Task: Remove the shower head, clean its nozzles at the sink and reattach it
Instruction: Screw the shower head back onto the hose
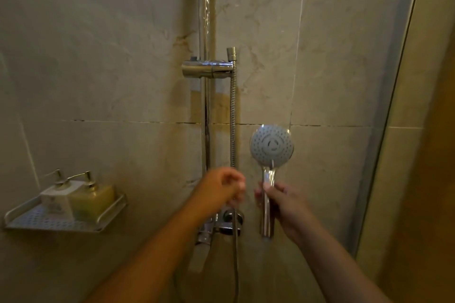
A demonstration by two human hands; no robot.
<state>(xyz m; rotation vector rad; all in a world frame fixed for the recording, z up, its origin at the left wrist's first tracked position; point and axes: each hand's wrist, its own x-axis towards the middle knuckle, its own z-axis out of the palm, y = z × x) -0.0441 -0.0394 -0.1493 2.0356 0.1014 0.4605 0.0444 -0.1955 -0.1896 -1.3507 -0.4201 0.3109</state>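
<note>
Up from the right hand (278, 204), the shower head (272, 145) stands upright, detached from its hose (233, 118).
That hand's fingers wrap the chrome handle, nozzle face toward the camera; just beside it, the blurred left hand (221, 187) curls round the hose.

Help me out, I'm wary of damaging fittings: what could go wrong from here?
The shower head is off the hose, held only by the right hand round its chrome handle; a slip could drop it. The hose has its open end resting in the bracket, and the left hand curls round it lower down; a tug might pull it free to swing against the tap.
</note>
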